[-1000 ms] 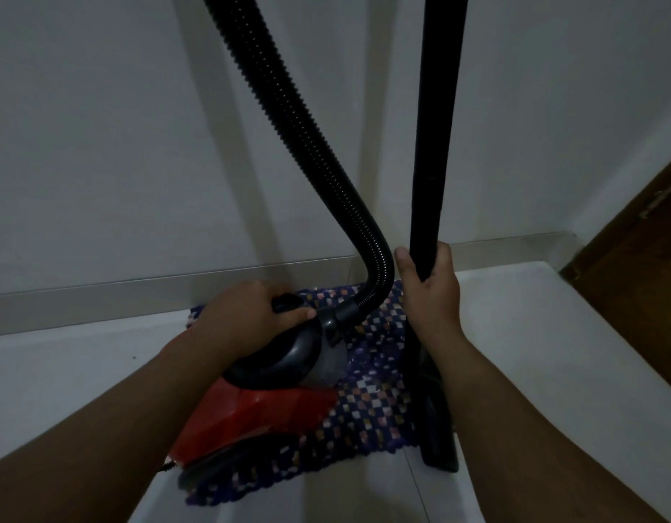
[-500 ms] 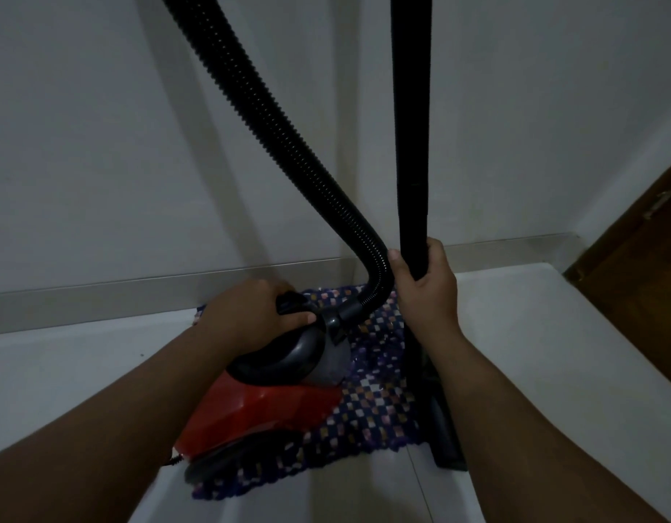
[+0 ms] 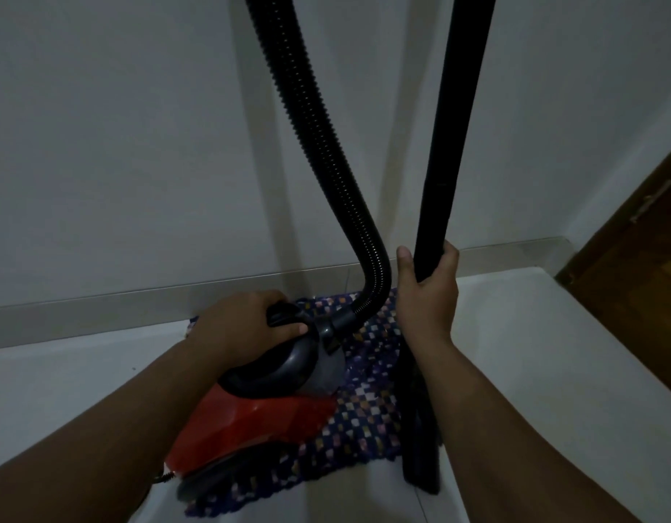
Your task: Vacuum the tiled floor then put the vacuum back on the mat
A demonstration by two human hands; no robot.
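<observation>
vacuum: red canister vacuum [image 3: 247, 428] sits on checkered mat [image 3: 368, 409]
left hand [image 3: 243, 326]: clamped on handle
right hand [image 3: 426, 296]: wrapped round wand [image 3: 447, 164]
progress: return nearly done; release left

Hose [image 3: 326, 152] and wand [image 3: 451, 145] flank a narrow gap; floor [image 3: 534, 334] rightward lies open.
</observation>
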